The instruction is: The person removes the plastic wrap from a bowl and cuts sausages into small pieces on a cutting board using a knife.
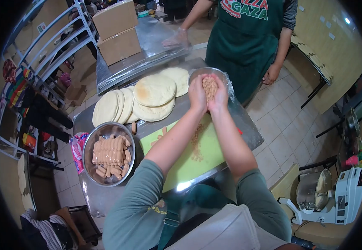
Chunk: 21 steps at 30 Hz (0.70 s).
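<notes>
Bare hands together, out ahead of the worker at the far edge of a grey metal bench (93, 200). Left hand (196, 95) and right hand (220, 96) meet as one cup; fingers drawn together, closed round a heap of light-brown chopped sausage pieces (209, 86). Heap sits between the palms, over a round steel bowl with clear plastic film (231, 88) at its right side. Whether the hands touch the bowl's rim, cannot tell.

Below the forearms: a lime-green cutting board (176, 171), a trail of brown crumbs (196, 146) down it, a few sausage lengths (162, 135) at its left part. Small red object (240, 131) by the right forearm, mostly hidden.

Left of the board, a wide steel mixing bowl (83, 156) of pale-brown whole sausages (109, 151); one loose sausage (134, 128) lies just beside it. Pink-and-white plastic packet (77, 146) at the bowl's outer side. Behind, round pale flatbreads (154, 90) overlap in a row.

Across the bench stands a co-worker in a dark green apron (241, 54), one hand in a clear glove (176, 38).
</notes>
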Tool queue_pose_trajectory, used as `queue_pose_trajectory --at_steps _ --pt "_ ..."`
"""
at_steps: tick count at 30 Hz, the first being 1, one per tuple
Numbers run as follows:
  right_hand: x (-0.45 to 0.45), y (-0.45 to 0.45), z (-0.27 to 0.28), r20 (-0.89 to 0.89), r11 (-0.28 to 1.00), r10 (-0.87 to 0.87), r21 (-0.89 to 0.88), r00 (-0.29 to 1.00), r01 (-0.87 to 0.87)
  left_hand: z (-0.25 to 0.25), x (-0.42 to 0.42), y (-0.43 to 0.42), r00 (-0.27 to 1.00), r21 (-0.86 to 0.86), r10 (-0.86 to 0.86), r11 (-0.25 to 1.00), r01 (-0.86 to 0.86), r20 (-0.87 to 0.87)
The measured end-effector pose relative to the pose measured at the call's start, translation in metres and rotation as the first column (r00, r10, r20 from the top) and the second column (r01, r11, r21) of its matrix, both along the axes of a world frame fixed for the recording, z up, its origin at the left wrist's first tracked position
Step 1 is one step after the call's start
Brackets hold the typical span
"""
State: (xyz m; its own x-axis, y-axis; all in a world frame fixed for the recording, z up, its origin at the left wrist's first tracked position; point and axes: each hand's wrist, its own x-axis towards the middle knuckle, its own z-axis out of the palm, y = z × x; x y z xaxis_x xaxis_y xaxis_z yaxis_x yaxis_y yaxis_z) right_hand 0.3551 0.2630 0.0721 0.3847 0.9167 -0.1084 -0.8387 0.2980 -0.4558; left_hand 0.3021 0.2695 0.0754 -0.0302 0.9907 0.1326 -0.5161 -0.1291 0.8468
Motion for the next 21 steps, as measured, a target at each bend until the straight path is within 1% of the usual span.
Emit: queue_pose_trajectory --at_steps 2,3,5,6,7,8,9,10,12,13,15,16,17,18,19,20,21 --pt "0.024 0.036 0.001 0.023 0.998 0.032 0.059 0.999 -0.033 0.007 0.014 0.031 0.983 -0.04 -0.094 0.994 0.101 0.155" --pt "0.032 0.048 0.002 0.022 0.998 0.028 0.061 0.999 -0.03 0.004 0.019 0.047 0.983 -0.038 -0.098 0.994 0.105 0.154" --pt "0.048 0.067 0.003 0.164 1.0 -0.007 -0.015 0.986 0.01 -0.011 0.024 0.078 0.997 0.001 -0.057 0.998 0.057 0.048" --pt "0.058 0.077 -0.003 0.273 1.0 0.011 0.021 0.962 -0.017 -0.017 0.026 0.086 0.998 0.029 -0.057 0.998 0.057 0.027" --pt "0.067 0.086 -0.011 0.272 1.0 0.01 0.018 0.962 -0.015 -0.017 0.026 0.088 0.998 0.026 -0.059 0.998 0.058 0.026" --pt "0.075 0.094 -0.019 0.472 0.998 0.009 -0.054 0.882 0.019 -0.019 0.025 0.089 0.992 0.032 -0.028 0.999 0.032 -0.12" --pt "0.075 0.095 -0.02 0.649 0.991 0.027 -0.12 0.761 0.067 -0.022 0.024 0.089 0.964 0.041 0.005 0.999 0.006 -0.265" --pt "0.076 0.097 -0.022 0.646 0.99 0.031 -0.126 0.762 0.066 -0.025 0.024 0.09 0.964 0.035 0.004 0.999 0.006 -0.268" --pt "0.077 0.098 -0.023 0.754 0.987 0.113 -0.161 0.647 0.016 -0.031 0.023 0.092 0.962 -0.061 -0.025 0.998 0.009 -0.272" --pt "0.077 0.098 -0.023 0.753 0.986 0.116 -0.166 0.648 0.017 -0.035 0.022 0.095 0.962 -0.066 -0.028 0.998 0.01 -0.273" --pt "0.076 0.102 -0.022 0.836 0.987 0.128 -0.157 0.533 0.009 -0.038 0.019 0.1 0.936 -0.124 -0.07 0.992 0.029 -0.345" --pt "0.076 0.102 -0.024 0.837 0.987 0.13 -0.16 0.532 0.009 -0.04 0.019 0.101 0.937 -0.126 -0.071 0.992 0.029 -0.343" --pt "0.075 0.102 -0.025 0.939 0.994 0.044 -0.074 0.341 0.075 -0.04 0.019 0.102 0.948 -0.143 -0.088 0.989 0.045 -0.306" --pt "0.073 0.102 -0.025 0.991 0.992 -0.041 0.026 0.13 0.12 -0.039 0.02 0.102 0.958 -0.159 -0.103 0.985 0.062 -0.267" --pt "0.065 0.097 -0.024 0.991 0.993 -0.041 0.026 0.127 0.118 -0.039 0.021 0.102 0.959 -0.159 -0.102 0.985 0.061 -0.264" --pt "0.051 0.091 -0.024 0.981 0.997 -0.081 0.077 0.179 0.033 -0.038 0.023 0.101 0.967 -0.179 -0.233 0.961 0.213 -0.102" --pt "0.042 0.088 -0.027 0.965 0.99 -0.116 0.131 0.233 -0.048 -0.033 0.024 0.098 0.932 -0.172 -0.357 0.916 0.362 0.063"
